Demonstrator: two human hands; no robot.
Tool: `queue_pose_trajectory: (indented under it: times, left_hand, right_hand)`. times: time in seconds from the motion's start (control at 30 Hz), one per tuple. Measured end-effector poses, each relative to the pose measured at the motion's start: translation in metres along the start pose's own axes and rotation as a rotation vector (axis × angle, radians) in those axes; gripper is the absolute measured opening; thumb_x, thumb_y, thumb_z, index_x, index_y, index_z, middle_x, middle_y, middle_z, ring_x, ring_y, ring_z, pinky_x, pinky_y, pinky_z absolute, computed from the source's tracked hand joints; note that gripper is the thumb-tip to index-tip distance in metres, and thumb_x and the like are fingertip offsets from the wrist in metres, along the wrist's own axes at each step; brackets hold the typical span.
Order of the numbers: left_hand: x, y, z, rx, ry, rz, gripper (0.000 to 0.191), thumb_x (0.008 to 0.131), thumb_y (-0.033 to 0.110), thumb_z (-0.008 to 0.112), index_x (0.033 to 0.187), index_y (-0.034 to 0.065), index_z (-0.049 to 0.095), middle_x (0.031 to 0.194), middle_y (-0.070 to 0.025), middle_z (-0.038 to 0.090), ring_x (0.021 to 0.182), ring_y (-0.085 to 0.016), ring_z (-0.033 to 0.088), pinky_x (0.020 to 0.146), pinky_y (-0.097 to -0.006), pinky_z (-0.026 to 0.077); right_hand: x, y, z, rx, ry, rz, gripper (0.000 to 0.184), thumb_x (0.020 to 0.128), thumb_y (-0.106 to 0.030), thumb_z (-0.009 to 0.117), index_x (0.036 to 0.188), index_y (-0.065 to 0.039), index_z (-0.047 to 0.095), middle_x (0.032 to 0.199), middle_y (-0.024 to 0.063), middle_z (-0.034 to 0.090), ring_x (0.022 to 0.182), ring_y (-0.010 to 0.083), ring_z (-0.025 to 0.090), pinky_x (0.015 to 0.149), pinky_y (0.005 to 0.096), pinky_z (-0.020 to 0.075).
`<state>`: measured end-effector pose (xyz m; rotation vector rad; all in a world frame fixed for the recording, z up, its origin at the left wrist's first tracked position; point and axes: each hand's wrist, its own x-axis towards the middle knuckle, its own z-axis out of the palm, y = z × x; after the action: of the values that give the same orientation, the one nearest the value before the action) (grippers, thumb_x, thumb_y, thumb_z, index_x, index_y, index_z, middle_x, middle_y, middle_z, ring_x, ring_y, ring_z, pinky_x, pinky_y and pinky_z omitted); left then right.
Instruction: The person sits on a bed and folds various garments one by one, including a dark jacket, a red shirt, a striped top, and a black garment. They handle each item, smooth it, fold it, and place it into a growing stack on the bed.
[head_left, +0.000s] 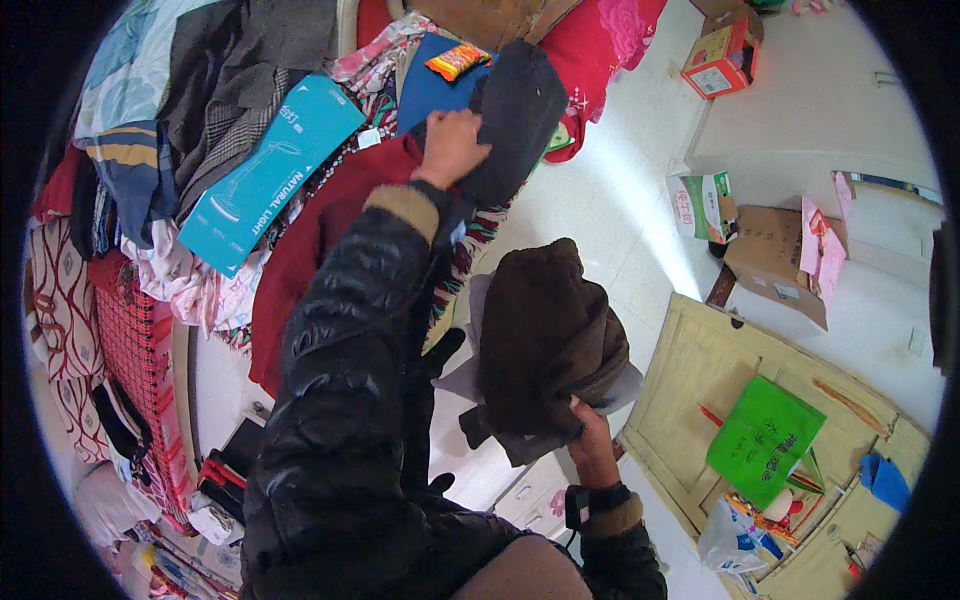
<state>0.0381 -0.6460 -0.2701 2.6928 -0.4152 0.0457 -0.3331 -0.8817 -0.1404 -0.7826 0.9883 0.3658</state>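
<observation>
My left hand (452, 148) is at the edge of the bed with its fingers curled on a dark grey folded garment (521, 112). A dark red cloth (330, 217) lies under and beside that forearm. On my other side, my right hand (595, 442) grips the lower edge of a bunched dark brown garment (551, 330), thumb on top. Pale grey fabric (624, 388) shows from beneath the brown bundle, which hangs above the tiled floor. The fingers under the bundle are hidden.
A blue lamp box (274, 176) lies among piled clothes on the bed. Beyond it, an orange snack packet (457, 60) rests on a blue item (427, 94). Cartons (772, 247) stand along the wall. A yellowish wooden cabinet (675, 375) at right carries a green bag (765, 442).
</observation>
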Motion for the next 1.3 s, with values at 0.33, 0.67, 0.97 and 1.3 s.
queue_pose_trajectory:
  times: [0.33,0.67,0.97,1.3]
  left_hand:
    - [-0.188,0.123,-0.122,-0.092,-0.245,0.484,0.033,0.063,0.021,0.070,0.090,0.0099,0.054,0.083,-0.0046,0.059,0.087,-0.021,0.057,0.088,-0.0374,0.035]
    - [-0.397,0.180,-0.224,-0.153,-0.213,0.359,0.034,0.062,0.017,0.072,0.089,0.0096,0.053,0.082,-0.0042,0.057,0.086,-0.021,0.055,0.084,-0.0354,0.035]
    - [-0.606,0.222,-0.309,-0.107,0.063,0.078,0.058,0.061,0.015,0.074,0.114,0.0062,0.052,0.083,-0.0074,0.058,0.083,-0.025,0.055,0.080,-0.0363,0.036]
    - [-0.691,0.271,-0.360,-0.050,-0.002,-0.325,0.049,0.064,0.016,0.072,0.109,0.0070,0.054,0.077,-0.0075,0.055,0.081,-0.024,0.054,0.078,-0.0352,0.036]
  right_hand:
    - [-0.053,-0.006,0.004,-0.079,-0.006,-0.135,0.050,0.080,-0.003,0.061,0.126,-0.001,0.043,0.120,0.0113,0.054,0.109,0.0271,0.053,0.095,0.0392,0.0418]
    - [-0.176,0.066,-0.024,-0.218,-0.202,-0.037,0.044,0.079,-0.009,0.065,0.119,-0.001,0.050,0.111,0.0087,0.059,0.101,0.0217,0.057,0.090,0.0345,0.0444]
    - [-0.270,0.129,-0.040,-0.477,-0.494,0.170,0.041,0.081,-0.009,0.062,0.119,0.003,0.051,0.116,0.0117,0.057,0.106,0.0241,0.055,0.094,0.0367,0.0423]
    - [-0.335,0.130,-0.019,-0.684,-0.643,0.340,0.042,0.082,-0.010,0.061,0.120,0.001,0.050,0.115,0.0111,0.057,0.105,0.0240,0.055,0.092,0.0368,0.0446]
